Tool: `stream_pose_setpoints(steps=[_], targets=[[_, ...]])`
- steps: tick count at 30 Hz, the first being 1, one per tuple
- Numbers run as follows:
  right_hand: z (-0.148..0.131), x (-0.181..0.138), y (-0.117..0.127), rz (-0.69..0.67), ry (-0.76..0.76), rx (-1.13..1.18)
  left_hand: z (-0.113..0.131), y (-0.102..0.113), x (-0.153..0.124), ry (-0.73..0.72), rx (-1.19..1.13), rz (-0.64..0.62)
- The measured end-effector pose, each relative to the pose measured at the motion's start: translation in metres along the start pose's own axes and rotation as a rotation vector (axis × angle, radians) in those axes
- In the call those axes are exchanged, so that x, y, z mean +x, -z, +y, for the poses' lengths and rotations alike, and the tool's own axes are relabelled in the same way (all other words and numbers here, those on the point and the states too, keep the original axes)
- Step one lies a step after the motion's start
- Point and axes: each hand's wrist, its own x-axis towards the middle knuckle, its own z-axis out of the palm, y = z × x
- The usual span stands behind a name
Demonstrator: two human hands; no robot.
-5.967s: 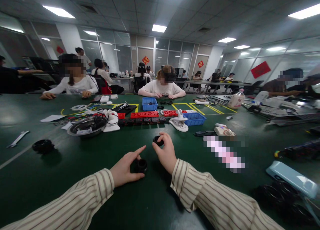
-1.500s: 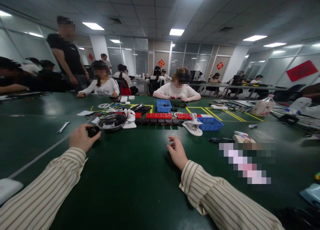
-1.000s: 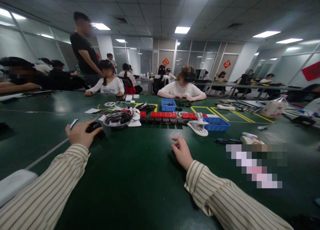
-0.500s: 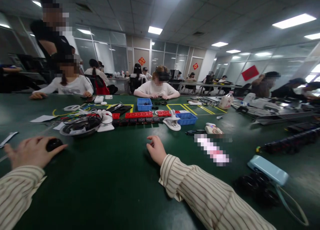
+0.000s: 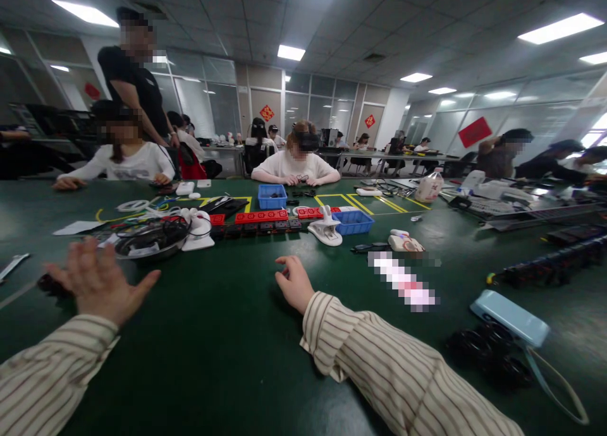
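Observation:
On the left, my left hand is raised above the green table with its fingers spread and thumb stretched out. Just beside its fingers lies a dark object, partly hidden and blurred, so its kind is unclear. My right hand rests on the table near the middle, fingers loosely bent, thumb apart from the index finger, nothing between them. Beyond my left hand is a metal bowl filled with black cables. A white clip-on base stands past my right hand.
Red power strips line the middle, with blue bins nearby. A phone with a blurred screen and a light-blue power bank beside black round parts lie right. A person sits opposite.
My left hand has moved right and lifted, fingers spread; a dark object that showed by its thumb now shows at its left. The right hand has barely moved. A standing person shifted right.

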Motion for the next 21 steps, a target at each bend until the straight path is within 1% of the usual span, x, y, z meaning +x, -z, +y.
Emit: stream_pose_setpoints(steps=[1, 2, 3, 4, 5, 6, 7, 8, 9, 11, 13, 15, 17, 18, 20, 21], targets=[[0.000, 0.000, 0.000, 0.001, 0.001, -0.001, 0.025, -0.002, -0.005, -0.075, -0.033, -0.002], [-0.001, 0.000, 0.000, 0.003, 0.002, -0.004, 0.053, -0.004, -0.012, -0.143, -0.072, -0.061], [-0.001, 0.000, 0.000, 0.006, 0.004, -0.008, 0.080, -0.005, -0.020, -0.203, -0.106, -0.161], [-0.001, 0.000, 0.000, 0.010, 0.004, -0.012, 0.107, -0.006, -0.029, -0.321, -0.162, -0.278], [-0.001, 0.000, 0.000, 0.015, 0.004, -0.018, 0.130, -0.005, -0.037, -0.406, -0.203, -0.405], [-0.001, -0.001, 0.000, 0.019, 0.002, -0.026, 0.150, -0.003, -0.044, -0.494, -0.243, -0.527], [-0.001, -0.001, 0.000, 0.022, 0.000, -0.034, 0.165, -0.001, -0.050, -0.553, -0.279, -0.625], [-0.001, -0.002, 0.001, 0.025, -0.004, -0.043, 0.176, 0.003, -0.054, -0.606, -0.315, -0.726], [-0.003, -0.002, 0.001, 0.026, -0.007, -0.054, 0.183, 0.006, -0.055, -0.635, -0.339, -0.813], [-0.009, -0.003, 0.005, 0.022, -0.005, -0.075, 0.188, 0.012, -0.054, -0.634, -0.357, -0.923], [-0.025, -0.002, 0.014, 0.003, 0.017, -0.095, 0.187, 0.017, -0.049, -0.598, -0.354, -0.962], [-0.048, -0.001, 0.034, -0.056, 0.061, -0.143, 0.185, 0.020, -0.045, -0.593, -0.369, -0.980], [-0.073, -0.002, 0.067, -0.218, 0.120, -0.343, 0.185, 0.023, -0.042, -0.597, -0.390, -0.994], [-0.084, -0.003, 0.090, -0.269, 0.124, -0.414, 0.186, 0.024, -0.042, -0.598, -0.398, -0.999], [-0.095, -0.009, 0.144, -0.302, 0.090, -0.499, 0.188, 0.026, -0.042, -0.577, -0.390, -0.997], [-0.094, -0.015, 0.175, -0.284, 0.029, -0.541, 0.188, 0.027, -0.043, -0.562, -0.381, -0.994]])
